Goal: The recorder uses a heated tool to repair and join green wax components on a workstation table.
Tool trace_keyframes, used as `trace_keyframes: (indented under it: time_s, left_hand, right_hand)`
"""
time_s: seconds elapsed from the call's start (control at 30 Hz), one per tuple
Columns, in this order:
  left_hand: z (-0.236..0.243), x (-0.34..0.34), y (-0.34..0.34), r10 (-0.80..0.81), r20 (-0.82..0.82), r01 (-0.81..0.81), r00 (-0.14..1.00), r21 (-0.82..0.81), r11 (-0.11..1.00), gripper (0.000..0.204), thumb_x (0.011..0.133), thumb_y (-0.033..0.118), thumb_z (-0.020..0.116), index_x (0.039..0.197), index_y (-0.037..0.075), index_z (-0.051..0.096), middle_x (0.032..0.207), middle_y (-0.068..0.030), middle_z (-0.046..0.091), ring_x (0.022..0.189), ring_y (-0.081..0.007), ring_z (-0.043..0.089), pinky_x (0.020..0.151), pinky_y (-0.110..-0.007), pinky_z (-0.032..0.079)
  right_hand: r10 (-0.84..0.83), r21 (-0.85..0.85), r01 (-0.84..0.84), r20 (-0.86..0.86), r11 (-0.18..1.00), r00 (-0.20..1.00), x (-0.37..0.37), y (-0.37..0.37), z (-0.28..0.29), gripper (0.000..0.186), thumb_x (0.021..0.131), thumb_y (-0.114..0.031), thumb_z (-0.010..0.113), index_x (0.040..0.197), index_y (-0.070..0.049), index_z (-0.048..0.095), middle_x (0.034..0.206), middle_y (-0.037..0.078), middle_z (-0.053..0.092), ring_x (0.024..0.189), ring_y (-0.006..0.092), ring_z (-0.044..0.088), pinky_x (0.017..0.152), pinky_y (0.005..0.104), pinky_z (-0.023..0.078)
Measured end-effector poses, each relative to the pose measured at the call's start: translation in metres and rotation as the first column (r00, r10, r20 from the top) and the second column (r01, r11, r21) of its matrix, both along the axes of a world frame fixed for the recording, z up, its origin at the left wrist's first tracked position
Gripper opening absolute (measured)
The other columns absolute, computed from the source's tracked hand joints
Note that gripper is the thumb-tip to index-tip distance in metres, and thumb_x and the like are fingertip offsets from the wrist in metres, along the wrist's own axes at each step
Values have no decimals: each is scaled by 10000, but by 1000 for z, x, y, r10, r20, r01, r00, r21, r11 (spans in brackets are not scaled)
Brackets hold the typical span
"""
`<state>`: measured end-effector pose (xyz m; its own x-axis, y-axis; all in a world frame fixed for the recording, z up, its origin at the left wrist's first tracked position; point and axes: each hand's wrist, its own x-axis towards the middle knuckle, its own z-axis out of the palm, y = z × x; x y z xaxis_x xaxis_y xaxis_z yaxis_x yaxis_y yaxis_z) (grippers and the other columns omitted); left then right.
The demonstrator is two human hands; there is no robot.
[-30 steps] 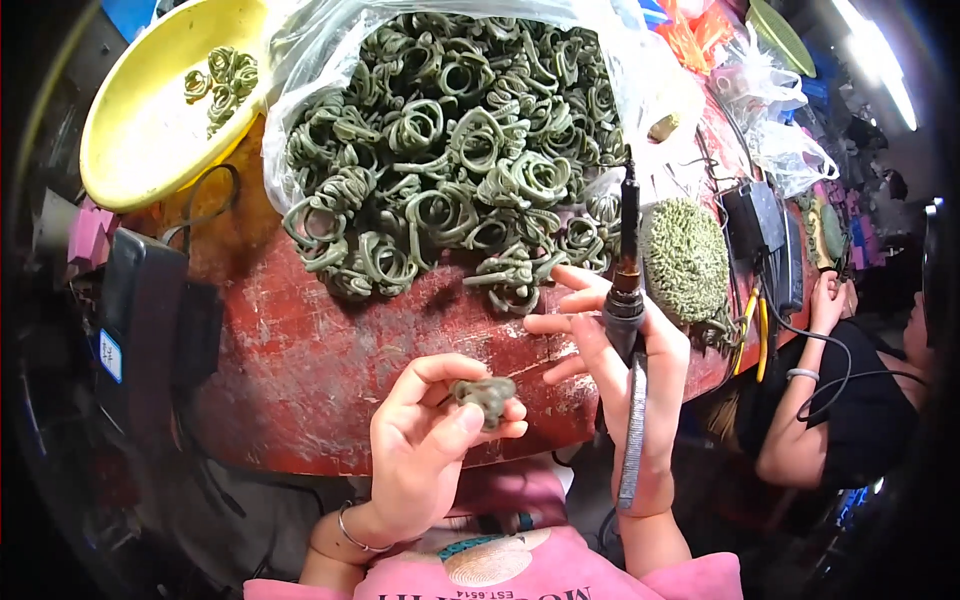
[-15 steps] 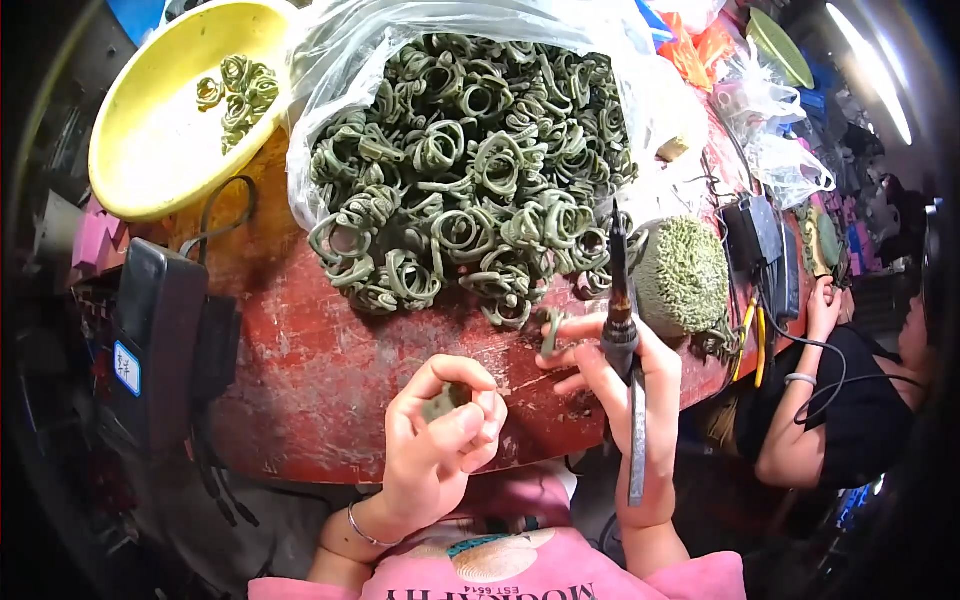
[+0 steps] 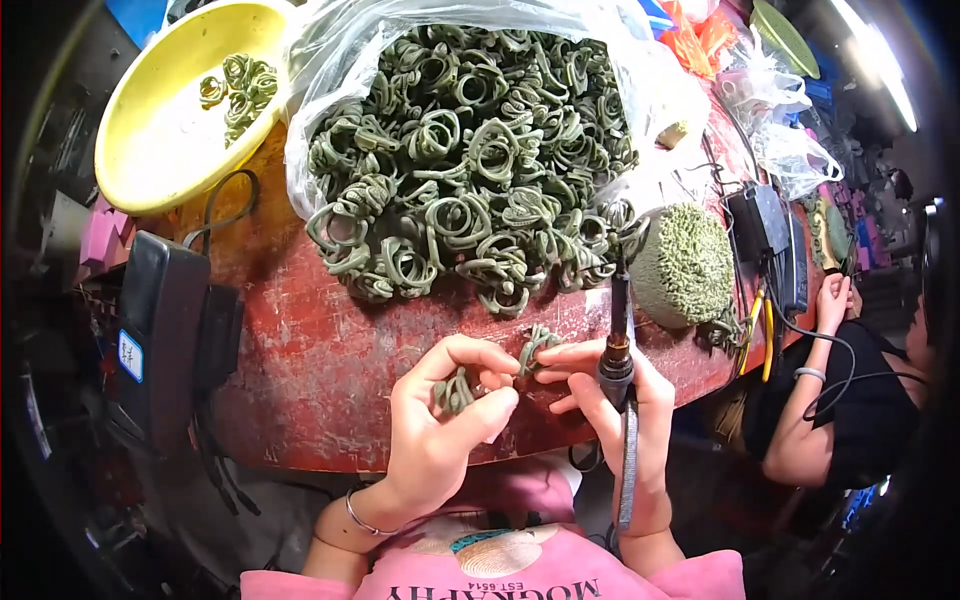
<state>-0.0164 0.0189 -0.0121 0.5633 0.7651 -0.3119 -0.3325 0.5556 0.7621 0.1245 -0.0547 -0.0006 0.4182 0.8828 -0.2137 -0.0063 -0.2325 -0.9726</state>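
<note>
My left hand (image 3: 440, 410) is curled round a green ribbed piece (image 3: 455, 392), partly hidden by the fingers. In my right hand (image 3: 635, 400) stands a black soldering-iron-like pen (image 3: 616, 368), its thin tip pointing away from me and its grey cable running down past the wrist. Between the fingertips of both hands is a small green coiled ring (image 3: 538, 345); the right fingers touch it, and whether the left ones do too I cannot tell. Just beyond lies a large heap of similar green rings (image 3: 495, 150) in a clear plastic bag (image 3: 310, 130).
Far left, a yellow basin (image 3: 125, 150) holds a few green rings. A black box with cables (image 3: 165, 330) stands at the left. Right of the heap sits a rough green block (image 3: 690, 265), with yellow-handled pliers (image 3: 755, 325) beside it. Another person's arm (image 3: 805, 400) is at the right.
My hands have come closer together. The green ring at the right fingertips has moved towards the left hand, whose fingers have shifted, showing more of the ribbed piece.
</note>
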Motion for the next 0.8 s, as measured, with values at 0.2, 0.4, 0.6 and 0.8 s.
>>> trace_keyframes:
  time_s: [0.2, 0.4, 0.6, 0.8]
  left_hand:
    - [-8, 10, -3, 142, -354, 76, 924, 534, 842, 172, 728, -54, 622, 884, -4, 572, 772, -11, 478, 634, -67, 444, 591, -187, 374]
    - [-4, 15, -6, 268, -537, 233, 800, 690, 685, 267, 668, -25, 697, 913, 26, 605, 751, -36, 492, 646, -100, 472, 599, -225, 399]
    - [2, 21, -11, 398, -611, 312, 684, 738, 599, 363, 636, 4, 721, 974, 48, 596, 847, -66, 502, 623, -142, 506, 582, -264, 439]
    - [-3, 21, -13, 367, -673, 465, 642, 723, 511, 389, 665, 60, 719, 1016, 71, 552, 896, -80, 505, 605, -212, 572, 517, -314, 482]
  right_hand:
    - [-8, 19, 8, -17, 1000, 1000, 1, -7, -5, 152, 855, -25, 554, 994, 33, 565, 966, 115, 634, 827, 151, 631, 653, 253, 545]
    - [-76, 68, 84, -111, 994, 991, 3, -13, -5, 117, 856, -29, 552, 944, 35, 593, 927, 110, 641, 770, 129, 623, 595, 230, 525]
    - [-130, 45, 134, -91, 990, 987, 5, -19, -5, 131, 839, -18, 580, 960, 32, 584, 725, 54, 633, 445, 43, 498, 419, 180, 387]
    - [-53, 66, 38, 244, 997, 968, 3, -11, -16, 260, 774, -72, 674, 1009, -11, 582, 655, 15, 569, 503, 54, 502, 481, 217, 418]
